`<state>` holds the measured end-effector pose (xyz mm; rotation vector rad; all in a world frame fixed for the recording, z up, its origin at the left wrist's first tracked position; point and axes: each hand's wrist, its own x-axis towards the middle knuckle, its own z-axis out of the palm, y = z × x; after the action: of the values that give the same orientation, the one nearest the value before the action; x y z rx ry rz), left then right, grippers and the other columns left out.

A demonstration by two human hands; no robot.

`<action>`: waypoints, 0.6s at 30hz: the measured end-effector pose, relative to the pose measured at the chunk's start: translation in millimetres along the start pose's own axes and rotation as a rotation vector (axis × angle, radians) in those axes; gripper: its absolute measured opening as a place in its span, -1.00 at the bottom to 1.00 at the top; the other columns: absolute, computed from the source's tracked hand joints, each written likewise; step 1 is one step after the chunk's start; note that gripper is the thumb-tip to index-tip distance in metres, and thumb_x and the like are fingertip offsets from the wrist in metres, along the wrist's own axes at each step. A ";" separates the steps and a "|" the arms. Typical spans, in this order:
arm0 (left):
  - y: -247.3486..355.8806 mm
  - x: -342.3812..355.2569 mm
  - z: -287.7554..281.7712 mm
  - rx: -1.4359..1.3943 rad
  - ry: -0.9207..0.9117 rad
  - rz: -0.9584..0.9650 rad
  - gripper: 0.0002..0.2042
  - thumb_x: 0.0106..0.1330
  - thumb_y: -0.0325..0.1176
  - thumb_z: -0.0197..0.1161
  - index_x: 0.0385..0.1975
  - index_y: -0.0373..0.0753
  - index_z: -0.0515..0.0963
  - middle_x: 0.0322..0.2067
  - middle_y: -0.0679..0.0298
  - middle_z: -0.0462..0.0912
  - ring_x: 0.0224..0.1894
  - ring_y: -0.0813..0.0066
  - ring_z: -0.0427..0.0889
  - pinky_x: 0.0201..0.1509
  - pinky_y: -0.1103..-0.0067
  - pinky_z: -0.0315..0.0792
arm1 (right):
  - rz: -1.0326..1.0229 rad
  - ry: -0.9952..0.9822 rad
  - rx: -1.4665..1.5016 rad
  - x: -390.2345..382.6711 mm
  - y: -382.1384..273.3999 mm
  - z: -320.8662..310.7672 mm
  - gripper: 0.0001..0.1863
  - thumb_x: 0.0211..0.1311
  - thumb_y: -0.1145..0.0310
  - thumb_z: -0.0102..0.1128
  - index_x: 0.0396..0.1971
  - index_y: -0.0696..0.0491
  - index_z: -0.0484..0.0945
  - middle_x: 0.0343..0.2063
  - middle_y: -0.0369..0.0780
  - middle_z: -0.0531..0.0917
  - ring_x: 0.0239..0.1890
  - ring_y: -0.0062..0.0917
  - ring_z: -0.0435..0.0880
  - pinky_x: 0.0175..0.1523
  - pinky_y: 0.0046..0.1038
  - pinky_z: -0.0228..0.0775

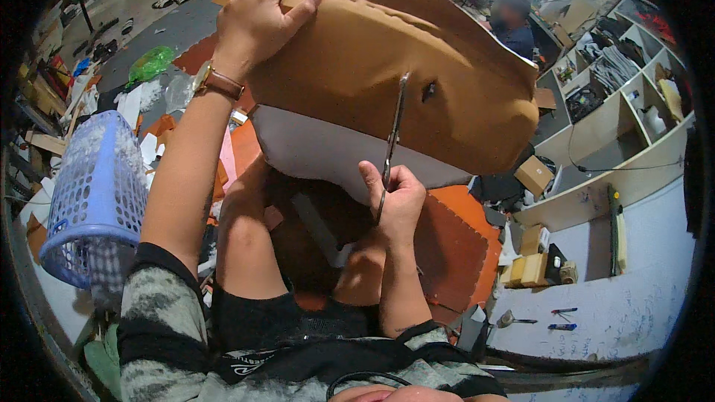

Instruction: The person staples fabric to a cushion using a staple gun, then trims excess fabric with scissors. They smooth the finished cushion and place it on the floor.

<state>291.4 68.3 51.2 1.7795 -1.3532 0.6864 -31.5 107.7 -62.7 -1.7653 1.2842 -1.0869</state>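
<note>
A tan leather-like cover (335,67) with a stitched seam and a pale grey underside is propped up in front of me, above my knees. My left hand (261,26) grips its upper left edge, the fingers bent over the top. In my closed right hand (400,197) is a long, slim metal tool (395,126), pointing upward. Its tip touches or nearly touches the tan surface, where the material dips. Just right of the tip there is a small dark hole (429,91) in the cover. How the tool's lower end is shaped stays hidden in my palm.
A blue perforated plastic basket (100,193) with white fluff stands at my left. Orange-brown sheets (454,246) lie beneath the cover. To the right are white shelf compartments (618,134) and a white board with pens (563,326). Another person (512,26) is beyond the cover.
</note>
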 end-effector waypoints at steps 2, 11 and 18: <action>0.9 -6.4 -4.7 0.010 0.011 -0.004 -0.35 0.36 0.42 0.08 0.26 0.16 0.61 -0.18 -0.05 0.78 -0.05 -0.06 0.75 0.04 0.15 0.63 | -0.080 0.046 0.063 -4.4 -6.2 -14.0 -0.51 0.27 0.08 0.58 -0.56 0.05 0.46 -0.67 -0.47 0.43 -0.59 -0.80 0.32 -0.45 -0.64 0.17; 25.3 -25.4 -24.5 -0.011 -0.107 -0.081 -0.33 0.39 0.39 0.08 0.36 0.13 0.52 0.13 -0.10 0.64 0.18 -0.11 0.64 0.17 0.11 0.57 | -0.687 0.574 -0.374 61.8 -83.0 -83.9 -0.31 -0.01 -0.07 0.68 -0.10 0.10 0.51 -0.21 -0.17 0.62 -0.13 -0.27 0.64 0.10 -0.10 0.46; 28.9 -34.0 -28.1 0.152 -0.066 -0.133 -0.29 0.41 0.39 0.07 0.44 0.14 0.43 0.49 -0.02 0.26 0.52 -0.18 0.20 0.42 -0.25 0.18 | -0.562 0.280 -0.640 106.7 -86.2 -55.9 -0.05 -0.11 -0.23 0.63 0.15 0.11 0.45 0.13 -0.09 0.59 0.31 -0.16 0.51 0.56 0.29 -0.07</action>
<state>255.1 106.3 47.1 2.0092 -1.2403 0.6785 -32.1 25.8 60.8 -2.6404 1.4483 -1.3566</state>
